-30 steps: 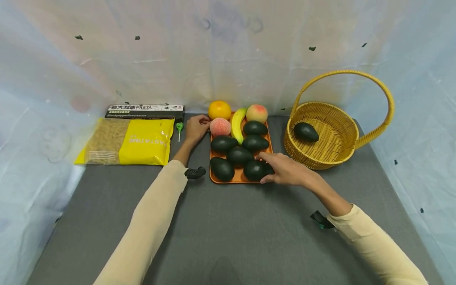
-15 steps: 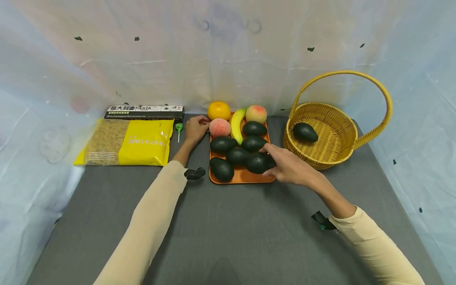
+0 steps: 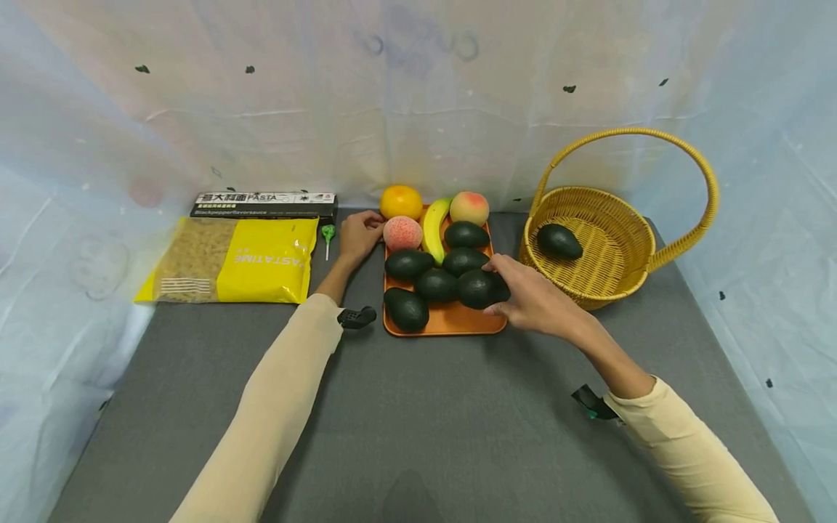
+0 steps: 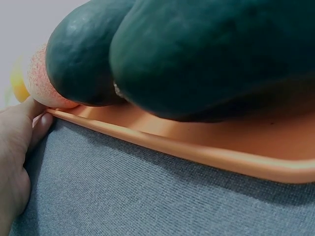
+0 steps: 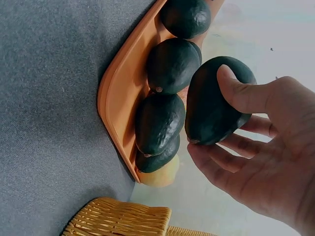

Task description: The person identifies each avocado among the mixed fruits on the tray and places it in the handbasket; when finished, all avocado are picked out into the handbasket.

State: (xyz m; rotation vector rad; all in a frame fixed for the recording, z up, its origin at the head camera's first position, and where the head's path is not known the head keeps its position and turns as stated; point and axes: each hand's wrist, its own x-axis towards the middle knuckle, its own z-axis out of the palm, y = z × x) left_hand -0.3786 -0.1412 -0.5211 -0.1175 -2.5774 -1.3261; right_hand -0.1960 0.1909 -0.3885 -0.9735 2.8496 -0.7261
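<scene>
My right hand holds a dark green avocado, thumb on one side and fingers on the other. In the right wrist view it is raised above the orange tray. My left hand is at the tray's back left edge, pinching the rim beside the speckled pink peach. Several more avocados lie on the tray, with a banana, an orange and a second peach towards the back.
A wicker basket with a tall handle stands right of the tray, one avocado inside. To the left lie a yellow pasta bag, a black-and-white pasta box and a green lollipop. A pale curtain hangs behind.
My right hand has taken hold of the avocado at the tray's front right corner and lifted it, moving slightly back and right. The left hand has stayed in place.
</scene>
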